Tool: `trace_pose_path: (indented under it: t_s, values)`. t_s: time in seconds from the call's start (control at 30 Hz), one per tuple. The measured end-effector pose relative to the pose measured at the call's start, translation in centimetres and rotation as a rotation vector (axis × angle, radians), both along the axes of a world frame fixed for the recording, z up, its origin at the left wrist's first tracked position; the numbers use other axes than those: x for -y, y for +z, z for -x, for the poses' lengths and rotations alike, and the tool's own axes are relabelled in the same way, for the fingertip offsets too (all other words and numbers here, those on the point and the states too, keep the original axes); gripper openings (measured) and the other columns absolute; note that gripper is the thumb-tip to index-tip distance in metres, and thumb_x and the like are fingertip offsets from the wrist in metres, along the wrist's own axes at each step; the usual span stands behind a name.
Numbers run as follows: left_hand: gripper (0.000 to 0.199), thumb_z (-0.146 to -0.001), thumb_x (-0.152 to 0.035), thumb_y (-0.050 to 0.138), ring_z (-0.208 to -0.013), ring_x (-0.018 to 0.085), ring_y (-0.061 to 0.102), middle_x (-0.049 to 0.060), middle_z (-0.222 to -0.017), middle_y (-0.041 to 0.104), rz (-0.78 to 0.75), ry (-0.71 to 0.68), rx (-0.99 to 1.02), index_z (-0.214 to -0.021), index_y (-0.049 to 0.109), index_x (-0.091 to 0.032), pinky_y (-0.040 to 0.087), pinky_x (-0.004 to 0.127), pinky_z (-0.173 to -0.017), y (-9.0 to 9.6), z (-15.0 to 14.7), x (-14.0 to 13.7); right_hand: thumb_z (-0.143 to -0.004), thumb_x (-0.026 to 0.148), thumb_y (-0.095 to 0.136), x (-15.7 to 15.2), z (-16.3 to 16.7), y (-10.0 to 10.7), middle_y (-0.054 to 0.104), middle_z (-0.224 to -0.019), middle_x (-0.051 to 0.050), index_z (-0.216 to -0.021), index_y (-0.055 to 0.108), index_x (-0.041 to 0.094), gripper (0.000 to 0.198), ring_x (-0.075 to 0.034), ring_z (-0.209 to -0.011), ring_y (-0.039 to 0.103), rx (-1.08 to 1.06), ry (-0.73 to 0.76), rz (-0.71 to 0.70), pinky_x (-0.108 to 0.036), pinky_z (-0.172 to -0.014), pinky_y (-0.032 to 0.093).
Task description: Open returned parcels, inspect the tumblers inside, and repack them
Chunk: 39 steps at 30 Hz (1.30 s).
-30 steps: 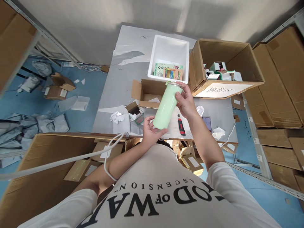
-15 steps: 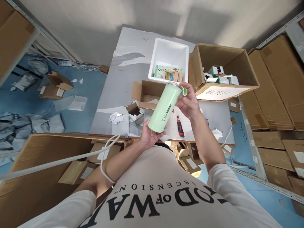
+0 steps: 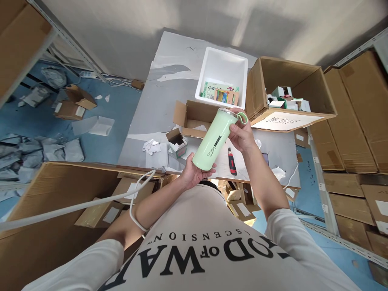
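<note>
A light green bottle [image 3: 214, 139] with dark lettering and a strap loop at its lid is tilted above the table's front edge, lid end up and to the right. My left hand [image 3: 196, 173] is closed around its base from below. Near the lid, my right hand [image 3: 241, 133] grips the upper side, with the thumb in front and the other fingers partly hidden behind. A red and black utility knife [image 3: 232, 161] lies on the table below the bottle. Behind the bottle stands an open cardboard box [image 3: 197, 132], and a small opened carton [image 3: 178, 147] lies to the left.
A white foam box [image 3: 224, 60] holding booklets stands at the back, beside a large labelled carton [image 3: 303, 117] of small boxes. Crumpled paper [image 3: 152, 146] lies on the table's left. A white cable [image 3: 75, 210] crosses my left arm. Grey parcels [image 3: 45, 149] lie on the floor.
The bottle has turned slightly about its long axis in my hands, so its lettering sits differently and the strap loop shows more. The view has shifted slightly.
</note>
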<state>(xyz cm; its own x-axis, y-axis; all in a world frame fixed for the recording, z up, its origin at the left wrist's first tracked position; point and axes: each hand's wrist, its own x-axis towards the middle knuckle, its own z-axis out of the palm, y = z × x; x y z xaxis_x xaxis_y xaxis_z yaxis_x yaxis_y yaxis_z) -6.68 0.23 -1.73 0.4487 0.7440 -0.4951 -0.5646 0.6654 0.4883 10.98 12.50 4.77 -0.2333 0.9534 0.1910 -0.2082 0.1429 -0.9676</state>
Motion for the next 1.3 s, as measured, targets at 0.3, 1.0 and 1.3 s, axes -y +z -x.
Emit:
trace_pose_path:
  t_s: [0.3, 1.0, 1.3]
  values:
    - [0.126, -0.035, -0.059, 0.091, -0.138, 0.04, 0.036, 0.021, -0.145, 0.036, -0.515, 0.483, -1.315, -0.14, 0.035, -0.017, 0.033, 0.056, -0.113, -9.7, 9.1, -1.8, -0.07, 0.062, 0.073, -3.6, 4.7, -3.8, 0.052, -0.122, -0.006, -0.122, 0.05, 0.03, 0.066, -0.026, -0.12, 0.054, 0.206, -0.285, -0.311, -0.045, -0.095, 0.054]
    - [0.081, -0.054, -0.04, 0.085, -0.109, 0.028, 0.062, 0.011, -0.115, 0.062, -0.6, 0.358, -1.267, -0.121, 0.046, -0.018, 0.051, 0.041, -0.094, -14.0, 9.3, -5.4, -0.09, 0.048, 0.052, -0.5, 10.7, -10.1, 0.052, -0.128, -0.017, -0.112, 0.061, 0.019, 0.038, -0.03, -0.114, 0.05, 1.013, 0.425, -0.597, -0.047, -0.097, 0.042]
    - [0.087, -0.054, -0.05, 0.084, -0.114, 0.031, 0.061, 0.014, -0.117, 0.061, -0.712, 0.322, -1.231, -0.124, 0.046, -0.016, 0.049, 0.047, -0.099, -13.3, 10.3, -4.6, -0.087, 0.065, 0.051, -0.5, 9.7, -11.5, 0.048, -0.14, -0.017, -0.117, 0.067, 0.018, 0.058, -0.035, -0.124, 0.04, 1.166, 0.58, -0.731, -0.051, -0.103, 0.032]
